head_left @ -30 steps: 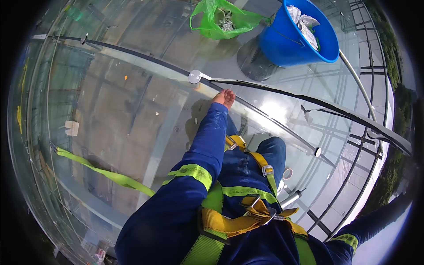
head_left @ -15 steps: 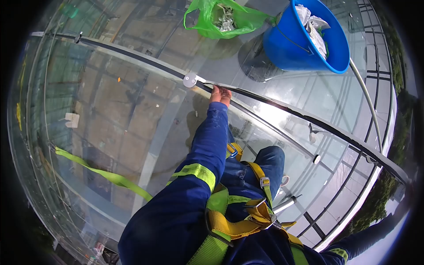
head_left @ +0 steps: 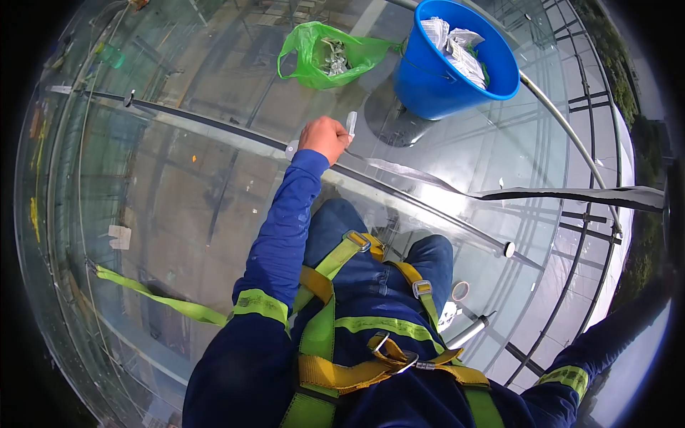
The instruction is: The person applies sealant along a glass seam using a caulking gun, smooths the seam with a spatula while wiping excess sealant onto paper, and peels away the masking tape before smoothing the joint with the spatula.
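Note:
My left hand (head_left: 325, 139) is closed in a pinch on a long strip of tape (head_left: 421, 175), with a pale end sticking up above the fingers. From there the strip runs loosely rightward, twisting from light grey to black, toward the dark right edge. My right arm (head_left: 606, 342) stretches that way too, but its hand is lost in the dark rim, so its fingers are hidden. Under the left wrist lies a dark joint (head_left: 214, 127) between glass panels. A round metal disc (head_left: 291, 150) on it is partly covered by the hand; another disc (head_left: 509, 249) sits farther right.
Beyond the joint stand a blue bucket (head_left: 407, 85) holding crumpled paper and a green plastic bag (head_left: 303, 53) with scraps. A tape roll (head_left: 460, 291) and a sealant tube (head_left: 467, 332) lie by my right knee. A green strap (head_left: 164, 303) crosses the glass at left.
My left hand has risen off the joint and moved left, taking the strip's end with it. The strip now hangs free of the joint. The view has shifted, showing both my knees.

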{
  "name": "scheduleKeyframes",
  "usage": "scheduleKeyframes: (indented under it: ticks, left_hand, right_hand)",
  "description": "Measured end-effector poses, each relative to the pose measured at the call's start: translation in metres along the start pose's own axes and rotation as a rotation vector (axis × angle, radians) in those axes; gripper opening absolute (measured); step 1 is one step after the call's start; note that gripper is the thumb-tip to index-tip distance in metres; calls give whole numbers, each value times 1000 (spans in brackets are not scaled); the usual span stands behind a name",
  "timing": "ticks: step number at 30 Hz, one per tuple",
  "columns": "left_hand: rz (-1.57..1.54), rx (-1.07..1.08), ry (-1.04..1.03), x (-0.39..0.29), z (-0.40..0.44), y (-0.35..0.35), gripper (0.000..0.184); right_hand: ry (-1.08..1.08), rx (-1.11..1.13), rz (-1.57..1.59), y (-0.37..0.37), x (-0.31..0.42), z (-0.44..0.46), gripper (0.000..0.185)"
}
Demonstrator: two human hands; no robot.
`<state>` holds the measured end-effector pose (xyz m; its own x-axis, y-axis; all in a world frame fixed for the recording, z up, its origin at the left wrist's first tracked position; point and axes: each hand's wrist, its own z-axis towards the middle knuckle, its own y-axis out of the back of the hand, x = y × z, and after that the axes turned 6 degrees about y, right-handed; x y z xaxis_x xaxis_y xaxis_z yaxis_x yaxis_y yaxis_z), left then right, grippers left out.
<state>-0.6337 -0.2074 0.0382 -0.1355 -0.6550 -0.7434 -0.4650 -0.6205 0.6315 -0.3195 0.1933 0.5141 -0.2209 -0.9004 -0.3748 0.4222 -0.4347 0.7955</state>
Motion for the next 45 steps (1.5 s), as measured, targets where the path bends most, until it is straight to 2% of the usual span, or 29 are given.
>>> scheduleKeyframes:
  ticks: [1,3,5,6,8,10,11,14,15,18,21,24,25,28,29,30,32,33,35,38,40,42,44,45]
  left_hand:
    - [99,-10,-83,-34,-5,28,15]
    - [203,-78,-289,-87,-10,71,15]
    - [182,-133,-488,-128,-13,104,16]
    - [157,-132,-568,-149,-16,119,16]
    - [111,-137,-696,-181,-20,140,15]
    - [72,-158,-794,-205,-27,159,14]
    - [-44,-130,-809,-214,-29,165,14]
    - [-65,-166,-856,-237,-40,188,15]
    - [-60,-251,-946,-241,-40,194,16]
    - [-79,-310,-983,-246,-35,208,16]
    - [-97,-331,-933,-243,-28,219,17]
    - [-243,-346,-937,-234,-9,215,19]
    - [-273,-345,-931,-232,-3,214,23]
    - [-127,-412,-987,-228,6,217,22]
    - [-159,-395,-1004,-223,17,217,25]
    - [-321,-344,-1016,-222,22,215,21]
    - [-540,-281,-966,-221,25,211,20]
    - [-688,-278,-902,-212,39,213,22]
    - [-979,-271,-770,-182,77,218,25]
    - [-1037,-417,-469,-118,123,198,22]
    - [-845,-528,-184,-54,159,154,25]
    - [-562,-554,-76,31,213,93,35]
    - [-178,-578,34,53,208,49,34]
    - [-149,-561,184,45,201,39,33]
  right_hand:
    - [30,-10,1,-3,22,10,16]
    - [-302,-72,300,-4,81,37,14]
    - [129,-172,788,-36,86,69,14]
    - [217,-111,540,-49,80,70,21]
    - [312,-52,650,-49,155,101,13]
    - [326,174,854,-84,184,118,19]
    - [366,146,914,-96,202,126,20]
    - [429,134,937,-105,241,149,17]
    - [428,97,1016,-109,248,156,19]
    - [447,94,1159,-113,260,175,23]
    - [500,123,1202,-109,265,187,22]
    - [452,73,1265,-124,270,196,23]
    - [472,124,1167,-121,272,199,20]
    - [559,189,1251,-129,278,213,19]
    - [387,195,1241,-116,277,209,11]
    - [306,282,1219,-114,278,212,11]
    - [358,200,1446,-132,274,225,10]
    - [301,188,1298,-123,276,229,9]
    - [337,151,1222,-126,269,244,7]
    - [391,-95,1039,-117,267,249,9]
    - [406,-187,1018,-113,262,261,11]
    - [405,-261,980,-119,260,269,12]
    - [396,-316,930,-131,261,277,12]
    - [391,-336,906,-139,264,281,13]
